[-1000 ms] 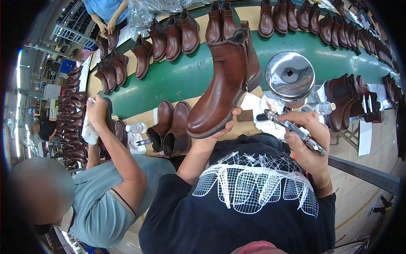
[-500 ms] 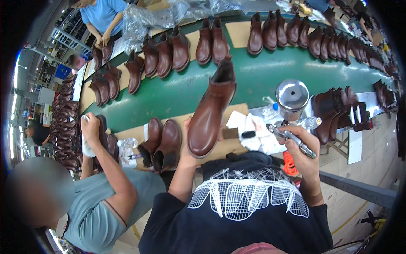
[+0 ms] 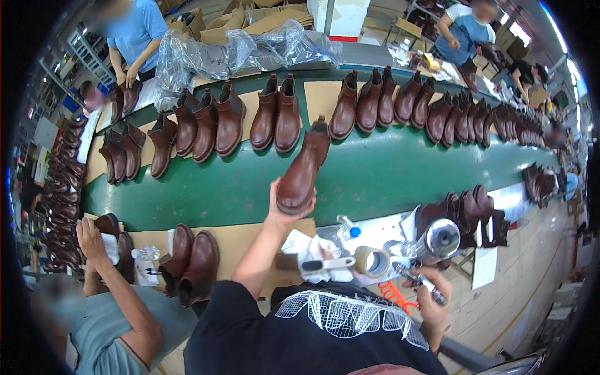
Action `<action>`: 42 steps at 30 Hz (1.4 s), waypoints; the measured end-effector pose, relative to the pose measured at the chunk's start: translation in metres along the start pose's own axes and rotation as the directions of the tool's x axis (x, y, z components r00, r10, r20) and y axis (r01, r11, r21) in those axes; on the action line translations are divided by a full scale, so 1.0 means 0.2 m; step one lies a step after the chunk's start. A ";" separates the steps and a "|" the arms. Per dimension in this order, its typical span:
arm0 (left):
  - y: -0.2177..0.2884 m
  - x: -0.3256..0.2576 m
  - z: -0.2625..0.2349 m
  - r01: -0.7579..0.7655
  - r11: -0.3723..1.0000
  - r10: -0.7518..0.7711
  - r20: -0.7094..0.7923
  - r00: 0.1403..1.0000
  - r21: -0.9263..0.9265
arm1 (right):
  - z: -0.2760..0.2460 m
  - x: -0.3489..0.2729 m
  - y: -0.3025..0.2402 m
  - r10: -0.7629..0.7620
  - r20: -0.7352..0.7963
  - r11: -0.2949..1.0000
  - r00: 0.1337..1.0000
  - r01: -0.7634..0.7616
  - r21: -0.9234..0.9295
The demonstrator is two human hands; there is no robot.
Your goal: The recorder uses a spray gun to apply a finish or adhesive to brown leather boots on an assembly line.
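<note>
Ahead, your left hand (image 3: 282, 209) is gripping a brown boot (image 3: 303, 169) over the green conveyor belt (image 3: 387, 169); your right hand (image 3: 431, 300) is clutching a spray gun (image 3: 431, 250), its nozzle hidden.

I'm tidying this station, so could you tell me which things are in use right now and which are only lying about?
In use:
- brown boot, held in the left hand over the green belt
- spray gun, in the right hand

Lying about:
- tape roll
- white cloth
- brush
- small bottle
</note>
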State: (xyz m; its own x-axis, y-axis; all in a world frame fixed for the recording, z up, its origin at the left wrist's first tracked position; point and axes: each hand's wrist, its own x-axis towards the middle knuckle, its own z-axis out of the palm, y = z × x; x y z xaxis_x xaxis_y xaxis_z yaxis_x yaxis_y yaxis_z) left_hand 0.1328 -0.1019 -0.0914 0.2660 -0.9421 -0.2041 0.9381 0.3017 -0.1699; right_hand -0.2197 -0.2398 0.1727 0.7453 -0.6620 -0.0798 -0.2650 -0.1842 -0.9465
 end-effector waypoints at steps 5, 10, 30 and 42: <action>0.37 0.71 0.12 -0.150 0.984 0.157 -0.077 0.985 0.092 | 0.00 0.06 0.09 0.162 -0.097 0.986 0.982 -0.165 -0.019; 0.48 1.16 -0.09 -0.336 0.836 0.468 -0.245 0.849 0.433 | -0.04 0.13 0.22 0.115 -0.169 0.992 0.979 -0.121 -0.024; 0.52 0.78 -0.38 -0.511 0.349 0.930 -0.360 0.082 0.785 | -0.01 0.14 0.14 0.229 -0.092 0.971 0.969 -0.235 -0.053; 0.75 0.90 0.00 -0.172 0.595 0.673 -0.370 0.640 0.785 | 0.02 0.11 0.11 0.207 -0.058 0.974 0.977 -0.211 -0.081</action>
State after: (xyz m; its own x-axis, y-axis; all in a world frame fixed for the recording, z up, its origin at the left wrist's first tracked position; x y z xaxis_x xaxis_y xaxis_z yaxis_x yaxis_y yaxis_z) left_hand 0.3208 -0.2269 -0.1533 0.7198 -0.3462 -0.6017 0.6865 0.2270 0.6907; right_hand -0.2072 -0.2552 0.1485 0.6373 -0.7271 -0.2553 -0.4651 -0.0988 -0.8797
